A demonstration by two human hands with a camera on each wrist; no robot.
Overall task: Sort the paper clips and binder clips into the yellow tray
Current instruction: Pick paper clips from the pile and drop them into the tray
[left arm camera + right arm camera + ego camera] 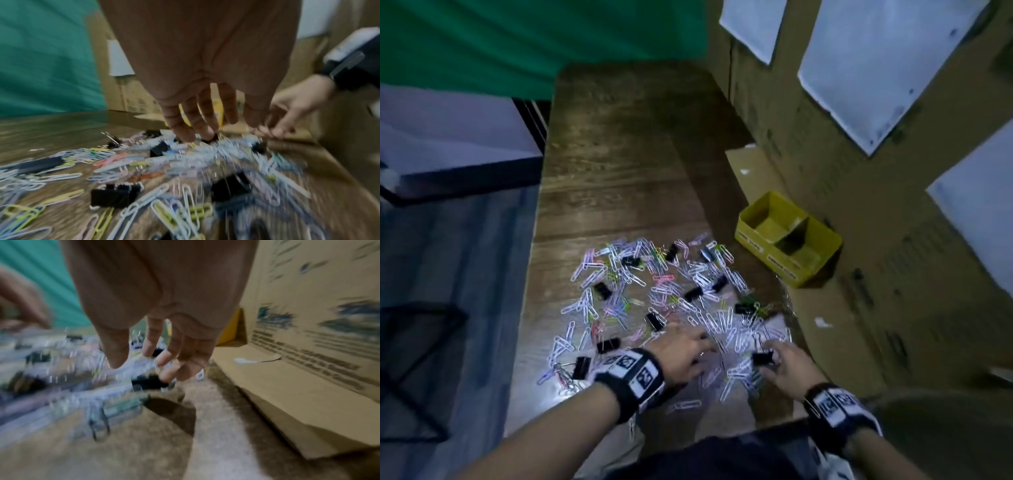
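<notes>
Both hands are down over the scatter of paper clips (619, 298) and black binder clips (607, 345) on the wooden tabletop (619, 171). Left hand (681, 349) is spread loose, fingertips in the pile, gripping nothing. Right hand (787, 368) has a black binder clip (763, 358) at its fingertips; whether it's pinched, I cannot tell. The yellow tray (753, 240) sits beyond to the right, against the cardboard boxes (859, 212).

A dim wooden table (619, 164); green cloth (517, 41) hangs behind; cardboard boxes (859, 240) line the right, white sheets (887, 61) stuck on.
</notes>
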